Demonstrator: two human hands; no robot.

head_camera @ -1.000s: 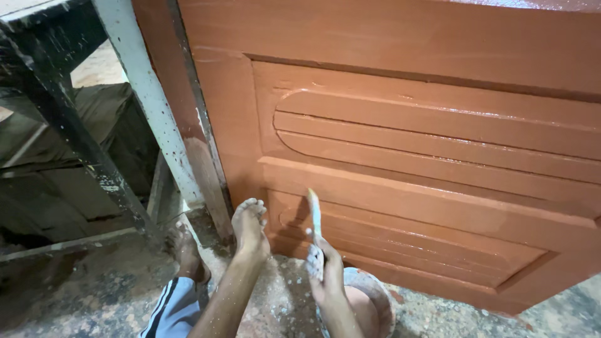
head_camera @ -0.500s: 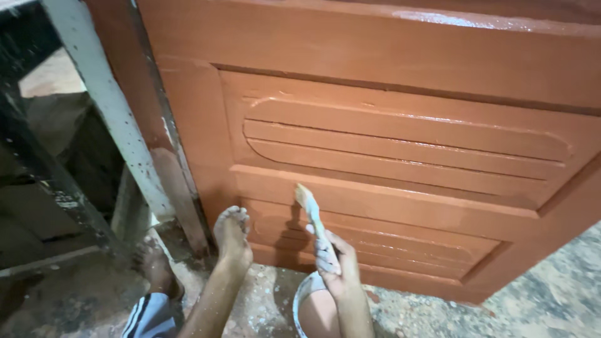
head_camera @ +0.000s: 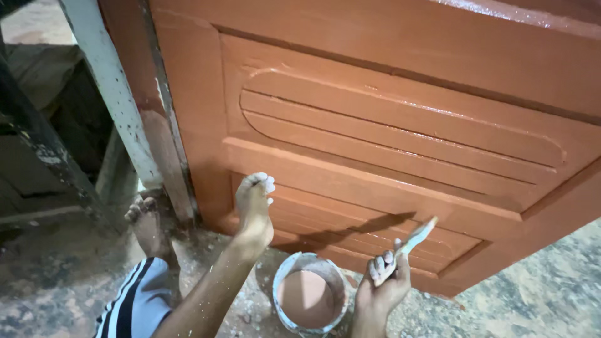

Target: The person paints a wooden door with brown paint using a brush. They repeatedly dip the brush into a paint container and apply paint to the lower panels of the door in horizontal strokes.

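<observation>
Nearest the viewer, the right hand (head_camera: 382, 289) has its fingers clamped on the handle of a paintbrush (head_camera: 410, 241), just beside and partly over a paint pot (head_camera: 310, 299) of terracotta paint on the dusty floor (head_camera: 538, 300). The left hand (head_camera: 253, 203), its fingers curled together into a fist and gripping nothing, presses against the lower panel of the terracotta door (head_camera: 388, 125), beside a bare foot (head_camera: 147, 222). The brush's long axis runs diagonally, handle low at the hand, bristle end pointing up and right toward the door's bottom rail. Likely risks: the fist could smudge the glossy, seemingly wet coat; the forearm could tip the pot; a loaded brush could drip onto the floor.
</observation>
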